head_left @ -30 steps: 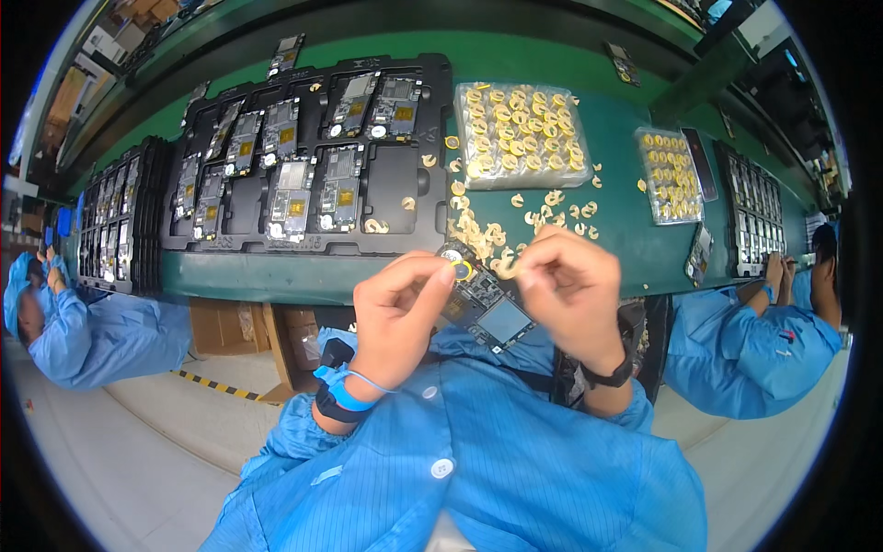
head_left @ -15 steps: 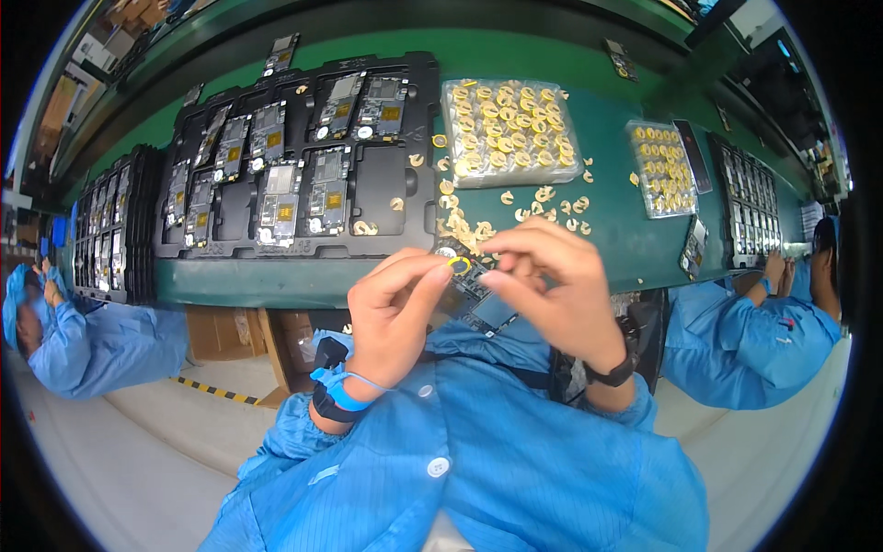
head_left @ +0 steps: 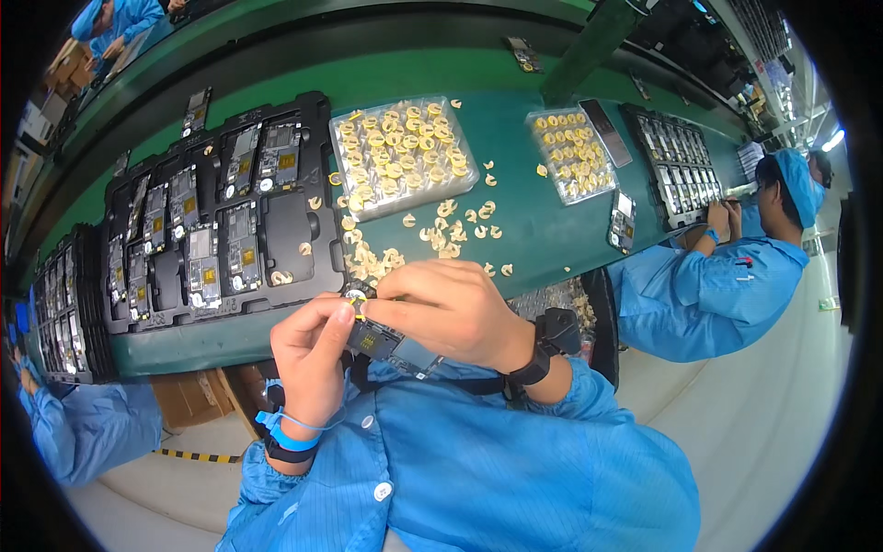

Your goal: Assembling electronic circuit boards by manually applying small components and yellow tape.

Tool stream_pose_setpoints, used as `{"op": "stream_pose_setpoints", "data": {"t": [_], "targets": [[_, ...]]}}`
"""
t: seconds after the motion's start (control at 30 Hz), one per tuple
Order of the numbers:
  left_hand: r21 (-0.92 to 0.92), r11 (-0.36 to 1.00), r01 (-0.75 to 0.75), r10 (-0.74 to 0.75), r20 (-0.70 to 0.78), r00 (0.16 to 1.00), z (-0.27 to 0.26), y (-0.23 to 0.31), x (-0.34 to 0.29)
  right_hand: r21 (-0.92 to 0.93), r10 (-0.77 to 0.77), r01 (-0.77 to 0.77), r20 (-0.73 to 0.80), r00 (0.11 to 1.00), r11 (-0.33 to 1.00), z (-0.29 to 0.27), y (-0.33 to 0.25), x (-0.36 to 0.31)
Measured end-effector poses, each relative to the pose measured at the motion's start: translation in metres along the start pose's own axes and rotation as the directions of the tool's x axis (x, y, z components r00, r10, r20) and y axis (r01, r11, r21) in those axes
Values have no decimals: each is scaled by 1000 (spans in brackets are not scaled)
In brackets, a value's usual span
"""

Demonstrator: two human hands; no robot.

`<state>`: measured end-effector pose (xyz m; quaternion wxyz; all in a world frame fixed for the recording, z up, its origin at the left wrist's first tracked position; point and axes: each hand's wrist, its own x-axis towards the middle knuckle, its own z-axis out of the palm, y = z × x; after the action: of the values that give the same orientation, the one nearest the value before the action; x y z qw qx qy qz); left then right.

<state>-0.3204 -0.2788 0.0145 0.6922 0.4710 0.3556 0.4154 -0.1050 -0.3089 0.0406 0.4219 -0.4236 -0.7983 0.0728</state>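
My left hand [head_left: 313, 345] pinches one end of a dark circuit board [head_left: 397, 351] in front of my chest. At that end, between the two hands, shows a round disc with a yellow rim [head_left: 358, 300], partly covered by fingers. My right hand [head_left: 451, 308] is closed, its thumb and bent fingers touching the board around the disc; what its fingertips grip is hidden. Just beyond the hands lie loose cream C-shaped pieces [head_left: 368, 261]. Behind them a stack of clear trays [head_left: 405, 156] carries many yellow-ringed discs.
To the left, a black tray [head_left: 303, 267] holds several circuit boards in its pockets. A tray stack [head_left: 69, 313] stands farther left. On the right are a clear disc tray [head_left: 572, 155], a lone board [head_left: 622, 221] and another black tray [head_left: 676, 170], beside a co-worker in blue [head_left: 727, 285].
The view has swung right, so the bench appears shifted left. My right hand has come in against the board and the yellow-rimmed disc, where before it was a little apart.
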Motion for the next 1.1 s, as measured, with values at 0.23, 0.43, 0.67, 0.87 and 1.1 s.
{"op": "stream_pose_setpoints", "data": {"t": [0.23,0.43,0.67,0.87,1.1], "targets": [[169,983,-66,72,-31,997,2,1,-2,354,409,-403,62,911,844,-3,-12,4],[238,958,-161,152,56,987,7,3,1,418,482,-495,145,864,762,2,-5,1],[195,974,-113,109,34,993,7,0,-4,708,679,-616,264,685,346,-2,-5,-5],[14,999,-37,37,11,999,1,0,-3,529,606,-628,244,757,571,-5,-12,4],[164,985,45,-58,72,996,-3,13,-7,237,484,-544,267,833,805,-6,-19,15]]}}
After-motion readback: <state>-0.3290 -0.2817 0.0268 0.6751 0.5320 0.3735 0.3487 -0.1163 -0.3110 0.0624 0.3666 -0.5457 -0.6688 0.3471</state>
